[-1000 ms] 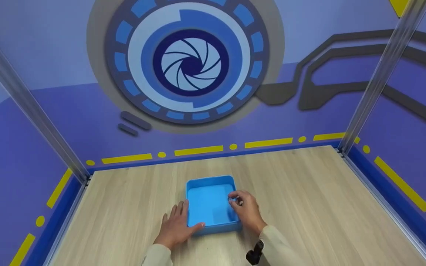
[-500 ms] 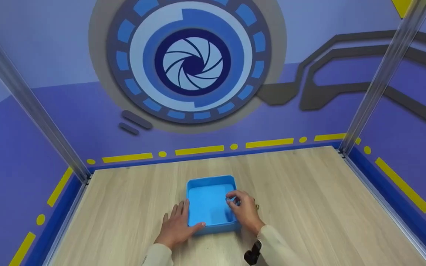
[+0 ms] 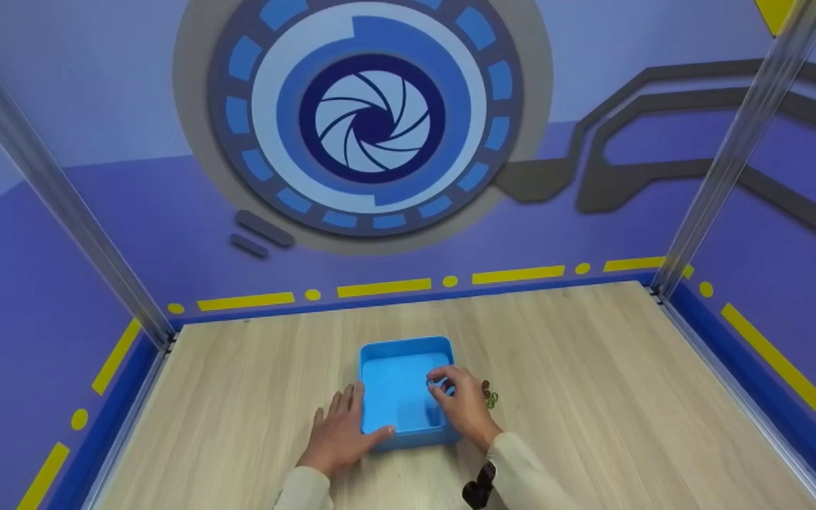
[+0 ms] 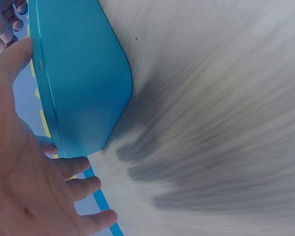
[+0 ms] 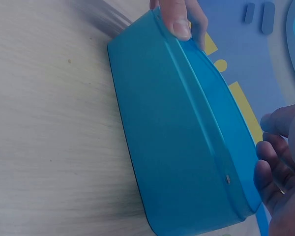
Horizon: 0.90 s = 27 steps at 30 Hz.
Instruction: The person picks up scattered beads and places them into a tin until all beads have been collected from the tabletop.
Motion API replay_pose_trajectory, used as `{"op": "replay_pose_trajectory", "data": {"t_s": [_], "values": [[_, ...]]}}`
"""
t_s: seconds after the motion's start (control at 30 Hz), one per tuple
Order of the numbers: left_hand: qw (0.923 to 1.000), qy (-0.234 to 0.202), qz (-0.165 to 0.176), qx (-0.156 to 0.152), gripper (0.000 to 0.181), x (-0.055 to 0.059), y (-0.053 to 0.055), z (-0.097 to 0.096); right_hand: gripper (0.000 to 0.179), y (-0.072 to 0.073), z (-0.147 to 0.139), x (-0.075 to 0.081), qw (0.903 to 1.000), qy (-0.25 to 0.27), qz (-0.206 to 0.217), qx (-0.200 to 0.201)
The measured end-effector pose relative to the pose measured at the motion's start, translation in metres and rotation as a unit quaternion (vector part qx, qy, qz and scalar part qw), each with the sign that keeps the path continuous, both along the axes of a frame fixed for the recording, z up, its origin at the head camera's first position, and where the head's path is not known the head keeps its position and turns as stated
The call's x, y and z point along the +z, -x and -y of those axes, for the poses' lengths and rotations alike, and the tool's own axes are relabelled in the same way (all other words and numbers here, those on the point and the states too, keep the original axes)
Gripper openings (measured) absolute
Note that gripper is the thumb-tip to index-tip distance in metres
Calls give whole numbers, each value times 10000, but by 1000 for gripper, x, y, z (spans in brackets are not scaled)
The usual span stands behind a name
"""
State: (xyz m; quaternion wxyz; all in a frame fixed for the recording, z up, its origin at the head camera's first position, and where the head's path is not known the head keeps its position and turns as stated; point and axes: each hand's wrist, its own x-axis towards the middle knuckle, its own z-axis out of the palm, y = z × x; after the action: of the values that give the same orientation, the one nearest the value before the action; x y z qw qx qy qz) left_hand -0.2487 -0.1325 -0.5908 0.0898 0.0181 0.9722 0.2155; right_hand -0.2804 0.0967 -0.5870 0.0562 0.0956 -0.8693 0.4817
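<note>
A shallow blue plastic box (image 3: 397,386) stands on the wooden table. My left hand (image 3: 337,428) rests along its left side with fingers extended and the thumb (image 4: 14,56) on the near rim. Over the right part of the box is my right hand (image 3: 468,407), its thumb and index fingertips together. They pinch a small dark thing (image 4: 11,42), mostly hidden by the fingers; I cannot tell its kind. In the right wrist view the other fingers (image 5: 270,167) curl beside the box's rim.
Several small brown and green ring-like things (image 3: 491,398) lie on the table (image 3: 592,397) just right of my right hand. A blue-purple printed wall (image 3: 132,212) closes off the back, and metal posts (image 3: 727,156) stand at the corners.
My right hand has shifted slightly left over the box, uncovering the small ring-like things on the table behind it. My left hand stays at the box's side.
</note>
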Motion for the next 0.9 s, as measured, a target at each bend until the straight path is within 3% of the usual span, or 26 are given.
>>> {"op": "replay_pose_trajectory", "data": {"t_s": [0.9], "values": [[9999,33,-97,-91,108,4,-2,0,13,1,7,0,9998,-68,-82,184]]}}
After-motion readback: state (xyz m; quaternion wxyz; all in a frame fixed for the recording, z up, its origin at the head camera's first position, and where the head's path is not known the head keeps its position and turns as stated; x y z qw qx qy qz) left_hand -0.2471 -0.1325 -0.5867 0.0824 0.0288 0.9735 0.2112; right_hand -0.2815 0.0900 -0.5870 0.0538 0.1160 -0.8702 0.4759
